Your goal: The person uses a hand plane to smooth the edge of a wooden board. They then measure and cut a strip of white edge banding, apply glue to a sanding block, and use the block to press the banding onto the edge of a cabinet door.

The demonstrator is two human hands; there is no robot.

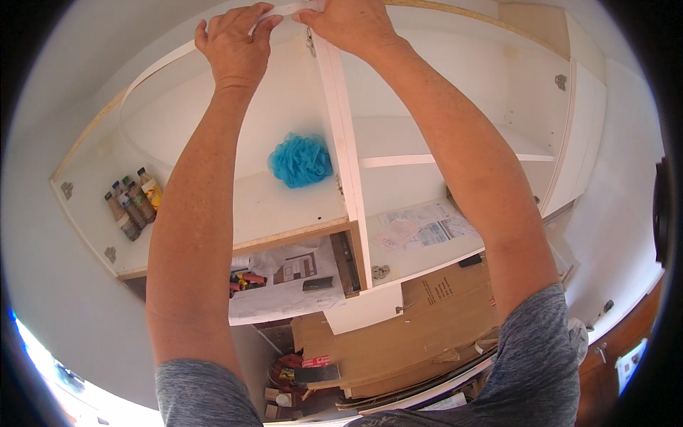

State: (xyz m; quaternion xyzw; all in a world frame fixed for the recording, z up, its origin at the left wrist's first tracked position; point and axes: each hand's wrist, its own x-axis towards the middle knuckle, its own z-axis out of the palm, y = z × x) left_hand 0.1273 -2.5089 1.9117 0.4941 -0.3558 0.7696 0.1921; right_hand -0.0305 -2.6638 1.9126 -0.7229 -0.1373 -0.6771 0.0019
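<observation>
At the top of the frame both hands pinch a white edging strip [284, 10] along the cabinet [341, 142]; left hand [235, 43] and right hand [348, 25] each closed in a grip on it; blue mesh sponge [300, 159] sits below.

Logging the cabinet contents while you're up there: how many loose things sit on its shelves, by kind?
Small bottles with dark contents at the left end of the shelf: 4
Blue mesh bath sponge: 1
Printed paper sheets lying on the right shelf: at least 2, overlapping
Total: at least 7
</observation>
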